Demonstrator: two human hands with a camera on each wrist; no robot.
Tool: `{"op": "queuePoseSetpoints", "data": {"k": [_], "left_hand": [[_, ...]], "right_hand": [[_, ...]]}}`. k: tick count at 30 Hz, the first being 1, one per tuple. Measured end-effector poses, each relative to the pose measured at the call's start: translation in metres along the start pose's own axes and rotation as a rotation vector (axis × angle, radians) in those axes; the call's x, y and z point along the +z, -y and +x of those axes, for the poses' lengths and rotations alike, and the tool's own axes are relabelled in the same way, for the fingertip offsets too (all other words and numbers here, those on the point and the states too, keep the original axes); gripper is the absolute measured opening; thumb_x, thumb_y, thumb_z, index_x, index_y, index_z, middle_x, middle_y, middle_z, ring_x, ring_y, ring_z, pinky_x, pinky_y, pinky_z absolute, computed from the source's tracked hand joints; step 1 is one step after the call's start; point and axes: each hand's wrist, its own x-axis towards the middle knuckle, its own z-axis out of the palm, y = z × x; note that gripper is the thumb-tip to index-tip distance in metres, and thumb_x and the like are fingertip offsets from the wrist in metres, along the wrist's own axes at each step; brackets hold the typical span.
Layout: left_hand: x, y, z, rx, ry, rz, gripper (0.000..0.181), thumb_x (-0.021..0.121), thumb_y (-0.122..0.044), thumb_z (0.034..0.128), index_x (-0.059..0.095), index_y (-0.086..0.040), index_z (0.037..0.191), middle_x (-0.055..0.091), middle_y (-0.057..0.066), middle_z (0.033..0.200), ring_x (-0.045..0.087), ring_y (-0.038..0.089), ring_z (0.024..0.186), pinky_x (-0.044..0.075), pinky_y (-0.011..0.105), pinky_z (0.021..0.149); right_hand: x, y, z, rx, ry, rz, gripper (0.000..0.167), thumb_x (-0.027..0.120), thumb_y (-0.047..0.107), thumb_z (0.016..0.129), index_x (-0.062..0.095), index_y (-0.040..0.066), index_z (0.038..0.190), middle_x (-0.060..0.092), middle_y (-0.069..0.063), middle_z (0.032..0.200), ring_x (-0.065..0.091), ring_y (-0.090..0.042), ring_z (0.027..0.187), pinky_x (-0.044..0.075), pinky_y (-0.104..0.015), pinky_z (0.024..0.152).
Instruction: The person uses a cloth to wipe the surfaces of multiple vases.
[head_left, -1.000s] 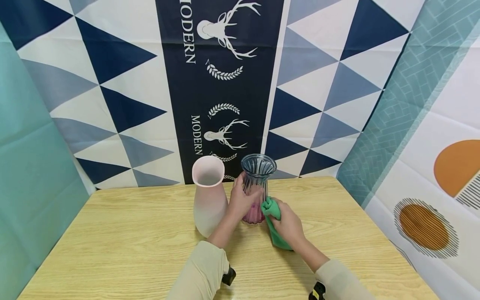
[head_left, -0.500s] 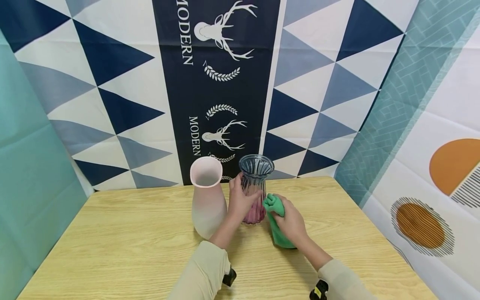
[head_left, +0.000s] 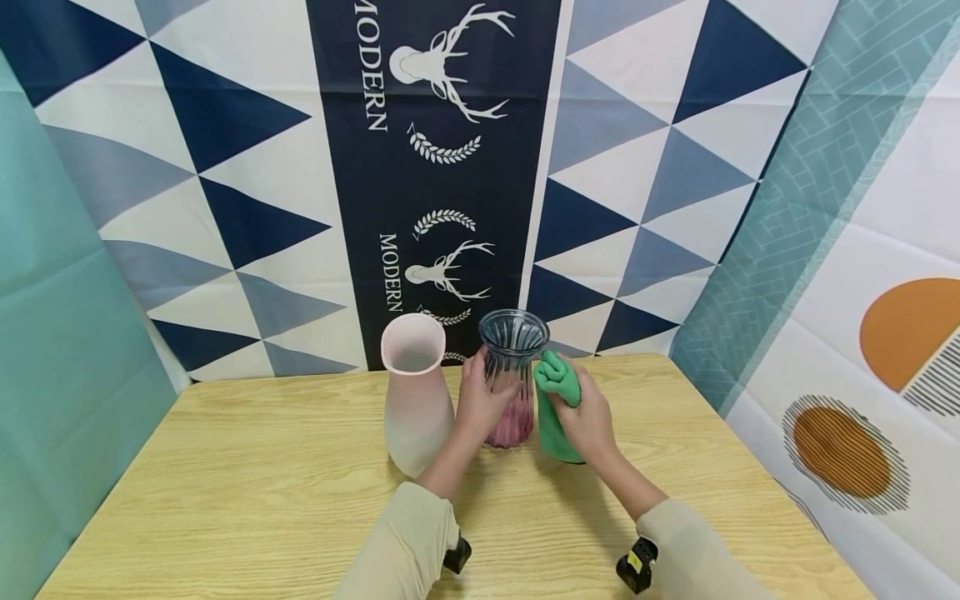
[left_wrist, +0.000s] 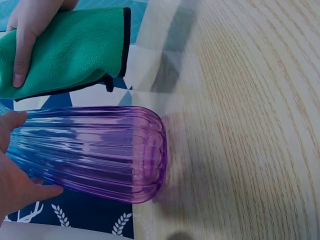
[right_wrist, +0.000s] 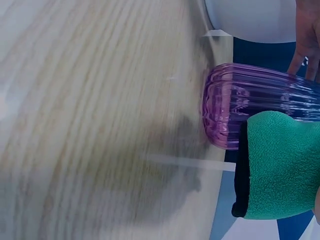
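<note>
A ribbed glass vase [head_left: 512,417], blue at the flared rim and pink-purple at the base, stands upright on the table. My left hand [head_left: 480,400] grips its side, thumb and fingers curved around the body. Bunched in my right hand [head_left: 588,415] is a green cloth [head_left: 555,425] with a dark hem, held just right of the vase. In the left wrist view the cloth [left_wrist: 80,52] hangs beside the vase [left_wrist: 100,150] with a gap between them. Only a fingertip of the right hand shows in the right wrist view, behind the cloth [right_wrist: 280,165].
A pale pink-white vase [head_left: 420,417] stands upright just left of my left forearm. The wooden table [head_left: 262,500] ends at a patterned fabric backdrop [head_left: 450,183] close behind both vases. Teal fabric [head_left: 67,333] hangs along the left side.
My right hand has moved up along the glass vase toward its rim, lifting the green cloth with it. The left hand keeps its hold and the glass vase stays in place.
</note>
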Motion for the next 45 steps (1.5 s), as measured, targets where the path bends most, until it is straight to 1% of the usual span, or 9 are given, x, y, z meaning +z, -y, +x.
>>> {"op": "queuePoseSetpoints", "data": {"k": [7, 11, 17, 20, 27, 31, 34, 39, 45], "left_hand": [[-0.004, -0.002, -0.001, 0.009, 0.050, 0.002, 0.068, 0.070, -0.013, 0.0806, 0.037, 0.006, 0.137, 0.042, 0.024, 0.135, 0.045, 0.036, 0.125, 0.036, 0.045, 0.107], [-0.007, -0.005, -0.003, 0.033, 0.082, 0.008, 0.068, 0.066, -0.011, 0.0829, 0.033, 0.008, 0.139, 0.039, 0.025, 0.136, 0.044, 0.037, 0.126, 0.035, 0.046, 0.108], [-0.009, -0.004, -0.004, 0.070, 0.091, 0.033, 0.066, 0.065, -0.008, 0.0840, 0.032, 0.010, 0.138, 0.037, 0.027, 0.135, 0.044, 0.040, 0.124, 0.036, 0.049, 0.107], [-0.009, -0.004, -0.004, 0.071, 0.096, 0.036, 0.066, 0.065, -0.008, 0.0844, 0.031, 0.010, 0.138, 0.036, 0.028, 0.135, 0.044, 0.041, 0.124, 0.035, 0.048, 0.107], [-0.010, -0.005, -0.004, 0.043, 0.128, 0.045, 0.066, 0.063, -0.009, 0.0861, 0.029, 0.007, 0.140, 0.034, 0.025, 0.138, 0.042, 0.039, 0.127, 0.034, 0.047, 0.109], [-0.009, -0.004, -0.003, 0.041, 0.130, 0.049, 0.065, 0.062, -0.009, 0.0864, 0.029, 0.008, 0.140, 0.034, 0.025, 0.138, 0.042, 0.039, 0.127, 0.033, 0.047, 0.109], [-0.009, -0.005, -0.003, 0.038, 0.133, 0.053, 0.065, 0.062, -0.010, 0.0871, 0.029, 0.007, 0.141, 0.034, 0.024, 0.138, 0.041, 0.039, 0.128, 0.033, 0.047, 0.110], [-0.011, -0.006, -0.003, 0.044, 0.141, 0.057, 0.066, 0.062, -0.010, 0.0871, 0.028, 0.008, 0.140, 0.034, 0.025, 0.137, 0.042, 0.039, 0.127, 0.034, 0.048, 0.108], [-0.012, -0.007, -0.003, 0.039, 0.147, 0.032, 0.066, 0.061, -0.011, 0.0870, 0.028, 0.008, 0.141, 0.033, 0.026, 0.137, 0.042, 0.039, 0.127, 0.034, 0.048, 0.109]], "right_hand": [[0.003, 0.004, 0.008, 0.008, -0.012, 0.043, 0.050, 0.070, 0.008, 0.083, 0.052, 0.006, 0.130, 0.058, -0.020, 0.126, 0.055, -0.037, 0.115, 0.044, -0.053, 0.094], [0.006, 0.005, 0.012, 0.007, -0.012, 0.062, 0.051, 0.070, 0.008, 0.082, 0.052, 0.005, 0.129, 0.059, -0.018, 0.125, 0.055, -0.036, 0.115, 0.044, -0.051, 0.094], [0.009, 0.005, 0.013, 0.017, 0.005, 0.073, 0.050, 0.070, 0.009, 0.082, 0.053, 0.005, 0.129, 0.059, -0.018, 0.125, 0.054, -0.035, 0.117, 0.043, -0.051, 0.096], [0.010, 0.004, 0.013, 0.023, 0.028, 0.065, 0.050, 0.069, 0.010, 0.083, 0.052, 0.005, 0.130, 0.058, -0.018, 0.126, 0.054, -0.036, 0.117, 0.043, -0.052, 0.096], [0.011, 0.001, 0.010, 0.022, 0.076, 0.028, 0.050, 0.070, 0.007, 0.082, 0.052, 0.003, 0.129, 0.057, -0.020, 0.126, 0.053, -0.038, 0.118, 0.043, -0.053, 0.097], [0.011, -0.002, 0.008, 0.016, 0.102, 0.017, 0.049, 0.070, 0.006, 0.081, 0.053, 0.001, 0.127, 0.058, -0.020, 0.124, 0.054, -0.038, 0.116, 0.043, -0.053, 0.096], [0.011, -0.004, 0.005, 0.024, 0.125, -0.008, 0.049, 0.071, 0.007, 0.081, 0.054, 0.003, 0.127, 0.059, -0.020, 0.123, 0.055, -0.037, 0.115, 0.044, -0.053, 0.095], [0.010, -0.010, -0.001, 0.045, 0.193, -0.045, 0.050, 0.070, 0.011, 0.083, 0.052, 0.005, 0.130, 0.057, -0.019, 0.127, 0.053, -0.037, 0.117, 0.043, -0.054, 0.096], [0.009, -0.015, -0.010, 0.065, 0.267, -0.099, 0.051, 0.069, 0.015, 0.084, 0.051, 0.006, 0.131, 0.056, -0.019, 0.129, 0.053, -0.037, 0.118, 0.043, -0.053, 0.097]]}}
